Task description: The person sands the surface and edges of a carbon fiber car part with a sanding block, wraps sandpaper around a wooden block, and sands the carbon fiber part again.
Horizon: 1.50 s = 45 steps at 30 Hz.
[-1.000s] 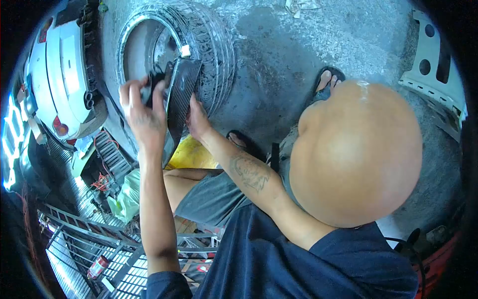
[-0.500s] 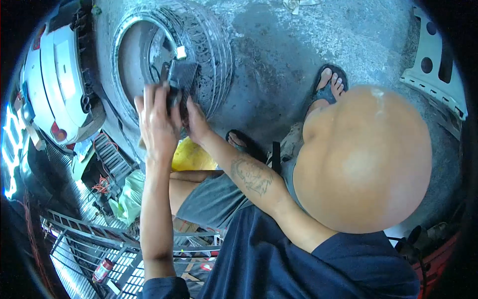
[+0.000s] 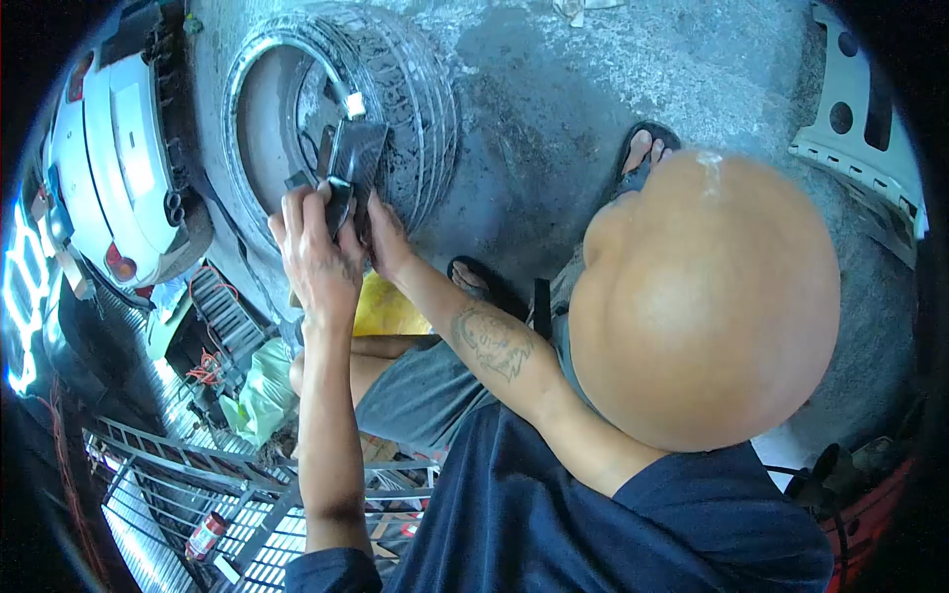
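My left hand is closed around a small dark object and holds it against the lower part of a dark, glossy panel with a woven-looking surface. My right hand grips that panel's lower right edge, with the fingers partly hidden. Beneath and behind the panel lies a tire, with dusty tread and a pale ring around its opening. A small white piece shows just above the panel's top edge.
A white car rear is at left. Yellow material and a green bag lie below the hands. A metal rack stands at lower left, a perforated panel at upper right. A large, rounded bare-skin shape blocks the right.
My left hand has moved right and down, bringing the dark object against the panel. My right hand keeps hold of the panel, whose tilt has changed.
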Each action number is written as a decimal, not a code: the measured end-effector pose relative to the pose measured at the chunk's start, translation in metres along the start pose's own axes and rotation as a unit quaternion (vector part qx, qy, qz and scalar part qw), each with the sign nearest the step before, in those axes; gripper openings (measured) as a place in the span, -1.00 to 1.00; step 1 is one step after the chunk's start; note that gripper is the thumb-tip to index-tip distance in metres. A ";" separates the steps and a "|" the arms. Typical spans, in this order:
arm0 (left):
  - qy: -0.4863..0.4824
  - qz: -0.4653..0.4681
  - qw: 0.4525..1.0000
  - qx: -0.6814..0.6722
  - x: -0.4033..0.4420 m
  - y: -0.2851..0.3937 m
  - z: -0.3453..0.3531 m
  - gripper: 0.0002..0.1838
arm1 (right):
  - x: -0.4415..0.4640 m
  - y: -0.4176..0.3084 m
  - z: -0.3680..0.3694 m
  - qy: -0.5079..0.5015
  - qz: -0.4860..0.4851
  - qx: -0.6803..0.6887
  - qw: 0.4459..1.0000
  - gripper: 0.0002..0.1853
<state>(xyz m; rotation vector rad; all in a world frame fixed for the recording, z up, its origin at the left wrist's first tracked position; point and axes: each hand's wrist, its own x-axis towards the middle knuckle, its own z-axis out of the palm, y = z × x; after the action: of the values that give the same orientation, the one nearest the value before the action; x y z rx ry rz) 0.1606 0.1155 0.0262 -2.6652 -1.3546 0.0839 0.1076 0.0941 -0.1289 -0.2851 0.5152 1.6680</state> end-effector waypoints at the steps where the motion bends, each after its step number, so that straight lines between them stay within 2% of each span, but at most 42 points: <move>1: 0.003 0.005 1.000 -0.002 0.005 -0.005 0.006 -0.64 | 0.002 -0.002 -0.002 0.011 0.027 -0.028 0.999 -0.45; 3: -0.001 0.003 1.000 0.022 0.027 0.003 0.008 -0.65 | -0.002 -0.004 0.003 0.028 0.025 0.009 0.999 -0.45; 4: 0.004 0.006 1.000 0.011 0.037 0.003 0.012 -0.65 | 0.005 0.007 -0.009 0.004 0.014 0.002 1.000 -0.44; 5: 0.022 -0.004 1.000 0.004 0.035 0.007 0.013 -0.65 | 0.008 0.012 -0.016 -0.024 0.000 -0.008 1.000 -0.42; 7: 0.000 -0.017 1.000 0.015 0.015 0.005 0.007 -0.65 | 0.007 0.014 -0.007 0.003 -0.036 0.044 0.998 -0.42; 9: 0.007 -0.019 1.000 0.014 0.008 0.001 0.006 -0.64 | 0.015 0.014 -0.010 -0.024 0.005 0.031 0.999 -0.43; 11: 0.000 -0.034 0.999 0.006 0.013 0.002 0.014 -0.64 | 0.012 0.009 -0.006 0.010 0.001 0.037 0.999 -0.45; 13: 0.026 -0.006 0.999 0.020 0.038 0.007 0.017 -0.64 | 0.006 0.010 -0.009 -0.010 -0.009 -0.005 1.000 -0.43; 15: 0.033 -0.008 0.999 0.014 0.028 0.008 0.014 -0.65 | 0.012 0.015 -0.011 -0.008 -0.021 0.004 1.000 -0.42; 17: 0.020 -0.011 1.000 -0.003 0.000 0.000 0.010 -0.67 | 0.017 0.020 -0.015 -0.001 0.010 0.018 1.000 -0.42; 19: 0.034 -0.011 0.999 -0.016 0.010 -0.001 0.020 -0.67 | 0.007 -0.003 0.004 0.039 0.017 0.028 0.999 -0.43; 21: 0.033 0.008 0.999 0.009 0.036 0.002 0.022 -0.67 | 0.009 0.014 -0.004 0.010 -0.022 0.013 1.000 -0.43; 22: 0.027 -0.002 1.000 -0.002 0.042 0.004 0.023 -0.66 | 0.003 -0.001 -0.005 -0.026 0.046 0.013 0.999 -0.40; 25: 0.001 -0.007 1.000 -0.006 0.013 0.005 0.008 -0.65 | 0.006 0.014 -0.014 -0.021 0.002 0.044 0.999 -0.40; 27: 0.008 0.016 1.000 -0.012 0.015 0.002 0.009 -0.64 | 0.013 0.000 -0.003 -0.037 0.012 0.031 0.999 -0.38; 30: -0.020 0.022 0.999 -0.011 0.039 0.001 0.014 -0.64 | 0.005 0.011 0.000 0.036 -0.010 0.033 0.999 -0.41; 31: -0.006 0.011 1.000 -0.025 0.052 0.003 0.012 -0.68 | 0.013 0.018 -0.020 -0.030 0.009 -0.022 0.999 -0.41; 33: 0.080 0.016 0.994 -0.068 0.062 -0.015 0.011 -0.70 | 0.012 0.018 -0.018 0.003 0.003 0.007 1.000 -0.45; 34: 0.074 -0.041 0.992 -0.092 0.054 -0.018 0.001 -0.71 | 0.013 0.016 -0.013 0.000 -0.001 0.010 1.000 -0.45; 37: 0.019 -0.039 0.996 -0.079 0.025 -0.017 -0.022 -0.66 | 0.007 0.014 -0.001 0.031 -0.033 0.031 0.999 -0.50; 39: -0.025 0.044 0.998 -0.043 0.014 -0.013 -0.021 -0.62 | 0.011 0.015 -0.008 0.025 -0.009 0.011 1.000 -0.52; 41: -0.058 0.048 0.997 -0.012 0.006 -0.010 -0.016 -0.56 | 0.012 0.016 -0.011 0.039 0.004 0.011 0.999 -0.50; 45: -0.072 0.095 0.990 0.071 -0.002 -0.012 -0.015 -0.47 | 0.010 0.014 -0.020 -0.021 0.006 -0.008 1.000 -0.51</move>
<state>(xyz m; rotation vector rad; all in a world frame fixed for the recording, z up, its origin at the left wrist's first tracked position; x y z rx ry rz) 0.1518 0.1186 0.0431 -2.7019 -1.0823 0.3868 0.0901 0.0916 -0.1483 -0.2593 0.4740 1.6871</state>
